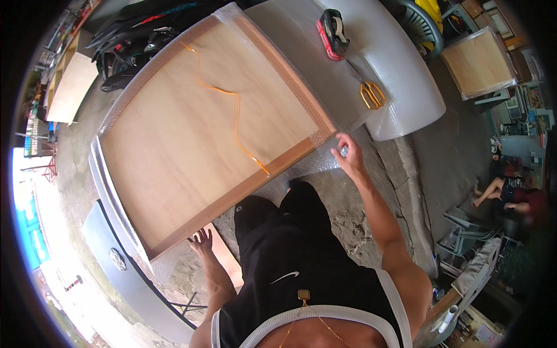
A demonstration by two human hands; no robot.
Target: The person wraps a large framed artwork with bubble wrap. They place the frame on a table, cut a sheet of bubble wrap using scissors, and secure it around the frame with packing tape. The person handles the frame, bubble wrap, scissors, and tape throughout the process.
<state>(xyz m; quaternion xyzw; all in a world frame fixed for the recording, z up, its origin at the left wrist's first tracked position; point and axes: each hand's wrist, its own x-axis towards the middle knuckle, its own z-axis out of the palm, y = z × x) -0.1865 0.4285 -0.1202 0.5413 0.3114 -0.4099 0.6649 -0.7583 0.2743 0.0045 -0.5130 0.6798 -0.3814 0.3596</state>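
A wood-framed panel [187, 130] lies face down before me, with its pale plywood back upward and an orange cord [237, 113] running across it. Bubble wrap [278, 61] covers its far and side edges. My left hand [202, 243] is at the near edge, fingers apart; whether they touch the wood is hard to tell. By the right near corner, my right hand [351, 158] has curled fingers, with a shiny bit of bubble wrap showing between them. More wrap hangs below that corner.
Gold-handled scissors [372, 95] and a tape dispenser [333, 35] lie beyond the panel. A large bubble wrap roll [402, 78] is to the right. A motorcycle [130, 52] stands at upper left. Another wrapped panel [481, 63] and a seated person [518, 198] are at far right.
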